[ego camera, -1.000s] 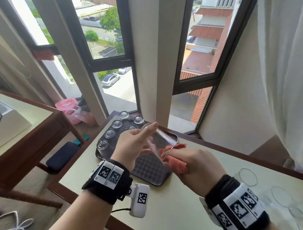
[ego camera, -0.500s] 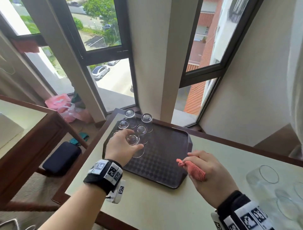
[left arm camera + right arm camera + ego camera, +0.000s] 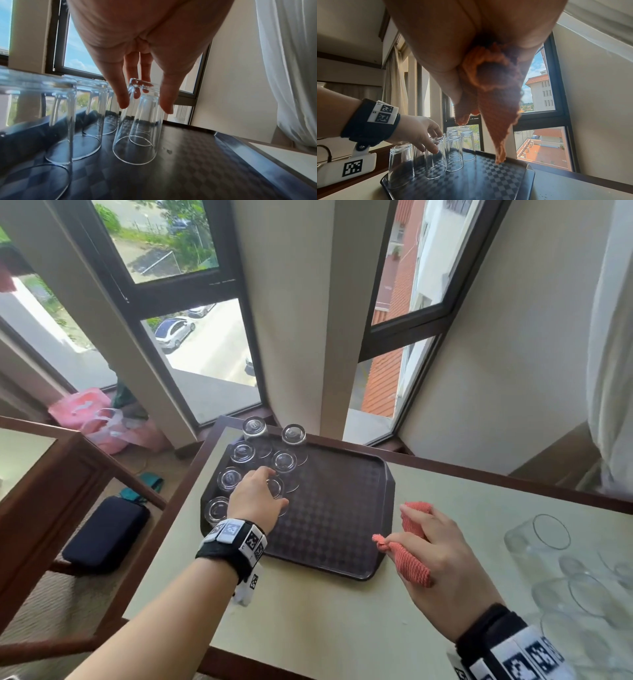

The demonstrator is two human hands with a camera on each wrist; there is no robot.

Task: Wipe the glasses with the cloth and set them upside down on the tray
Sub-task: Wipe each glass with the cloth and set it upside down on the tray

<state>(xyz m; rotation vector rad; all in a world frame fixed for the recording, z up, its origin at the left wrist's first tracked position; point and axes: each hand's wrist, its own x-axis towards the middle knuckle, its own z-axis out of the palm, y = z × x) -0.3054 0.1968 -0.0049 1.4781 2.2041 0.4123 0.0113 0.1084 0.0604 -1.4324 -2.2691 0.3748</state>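
Observation:
A clear glass [image 3: 137, 128] stands upside down on the dark checkered tray [image 3: 342, 508], in the second row beside several other upturned glasses [image 3: 286, 460]. My left hand [image 3: 278, 487] reaches down over it, and its thumb and fingers pinch the raised base from above. My right hand [image 3: 397, 525] hovers by the tray's near right corner and grips a bunched orange-red cloth [image 3: 411, 563], which hangs down in the right wrist view [image 3: 498, 108]. More glasses [image 3: 548, 535] stand rim up on the table at the far right.
The tray's right half [image 3: 356, 474] bears no glasses. The pale table [image 3: 325, 628] has a dark wood edge and sits against the window corner. A second wooden table [image 3: 41, 460] stands to the left, with a dark case [image 3: 106, 535] and pink bags [image 3: 96, 422] on the floor. A white curtain [image 3: 613, 371] hangs at right.
The glass went from being wiped in front of me to standing upside down on the tray under my left hand. My right hand drew the cloth back to the right.

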